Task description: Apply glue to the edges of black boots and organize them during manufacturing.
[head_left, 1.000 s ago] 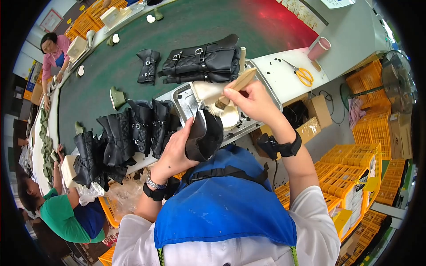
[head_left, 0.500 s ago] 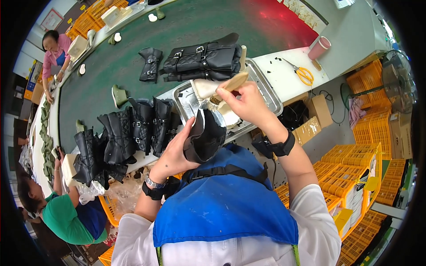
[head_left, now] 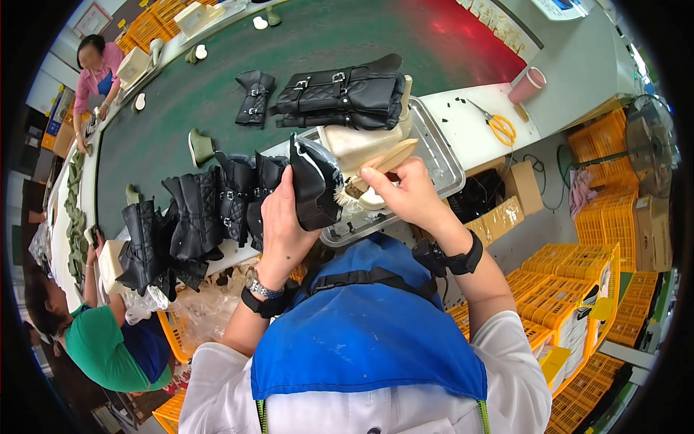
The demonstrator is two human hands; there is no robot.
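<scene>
My left hand is closed round a black boot upper, tilted so that part of its lining shows. In my right hand is a brush with a wooden handle, gripped between thumb and fingers. The pale bristles are at the right edge of the boot upper; I cannot tell whether they touch it. Just beyond the brush a cream plastic container rests in a metal tray. A stack of black buckled boot uppers lies over the tray's far left side.
More black boot uppers stand along the table edge at left. Orange-handled scissors and a pink cup are at right. A green belt carries small boots. Yellow crates stand right; a person in green works at left.
My left hand has raised the boot upper away from me and turned it more upright. The brush has come down toward its edge, away from the container.
</scene>
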